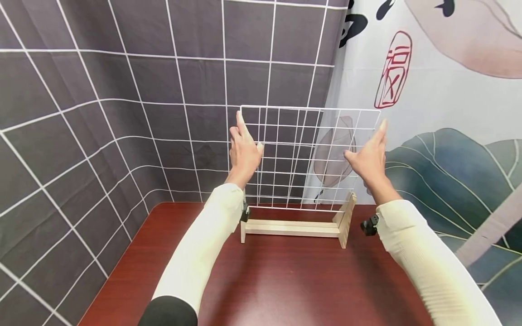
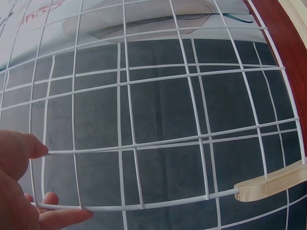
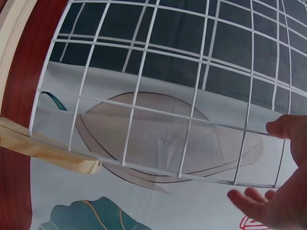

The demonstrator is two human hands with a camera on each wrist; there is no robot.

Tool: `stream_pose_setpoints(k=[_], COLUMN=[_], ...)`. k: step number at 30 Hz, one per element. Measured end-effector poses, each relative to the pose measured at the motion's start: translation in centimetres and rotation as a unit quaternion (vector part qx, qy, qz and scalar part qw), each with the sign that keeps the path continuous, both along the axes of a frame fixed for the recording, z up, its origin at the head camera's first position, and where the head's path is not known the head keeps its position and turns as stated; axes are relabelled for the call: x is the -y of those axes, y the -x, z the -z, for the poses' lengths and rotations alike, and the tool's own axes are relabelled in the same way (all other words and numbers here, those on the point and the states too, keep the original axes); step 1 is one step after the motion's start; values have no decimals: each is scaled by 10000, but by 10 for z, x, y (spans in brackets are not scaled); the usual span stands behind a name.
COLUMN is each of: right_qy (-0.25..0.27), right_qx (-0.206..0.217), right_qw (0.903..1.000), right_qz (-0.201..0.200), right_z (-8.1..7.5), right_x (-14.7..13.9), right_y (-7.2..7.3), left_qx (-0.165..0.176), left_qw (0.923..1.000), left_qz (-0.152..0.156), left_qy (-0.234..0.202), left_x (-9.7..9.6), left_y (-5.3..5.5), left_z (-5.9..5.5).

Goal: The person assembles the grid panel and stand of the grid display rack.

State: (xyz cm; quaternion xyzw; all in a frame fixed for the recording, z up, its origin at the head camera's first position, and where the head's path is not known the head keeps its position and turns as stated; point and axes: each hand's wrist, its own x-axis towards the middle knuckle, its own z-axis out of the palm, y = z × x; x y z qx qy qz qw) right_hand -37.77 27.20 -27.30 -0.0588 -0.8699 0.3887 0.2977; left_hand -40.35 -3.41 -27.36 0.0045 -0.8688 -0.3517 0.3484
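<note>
A white wire grid panel [image 1: 302, 145] stands upright in a pale wooden stand [image 1: 291, 227] on the table. My left hand [image 1: 246, 151] is at the panel's left edge. In the left wrist view, its thumb [image 2: 38, 145] lies over the near side, the index finger runs along the edge wire, and other fingertips show behind; it grips the edge. My right hand [image 1: 373, 160] is beside the right edge, thumb spread from fairly straight fingers. In the right wrist view, those fingers [image 3: 247, 203] lie just outside the edge wire, and whether they touch it is unclear.
The reddish-brown table [image 1: 281, 280] extends toward me in front of the stand. A dark grey curtain [image 1: 142, 81] with white lines hangs behind and to the left. A white curtain [image 1: 448, 104] with painted leaves hangs at the right.
</note>
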Motion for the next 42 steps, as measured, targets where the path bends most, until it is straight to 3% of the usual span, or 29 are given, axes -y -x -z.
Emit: stream_pose_setpoints(k=[15,42], right_qy=[-161,-153], right_qx=[-106,-148], right_qw=[9997,9992], right_qz=[133,336], right_z=[-10,10], right_x=[-1,-3], right_y=[4,4], left_qx=[-52,129], left_qw=[10000,9997], left_qz=[56,184], left_qy=[30,72], left_x=[3,4], left_y=[1,-4], left_z=[-2,12])
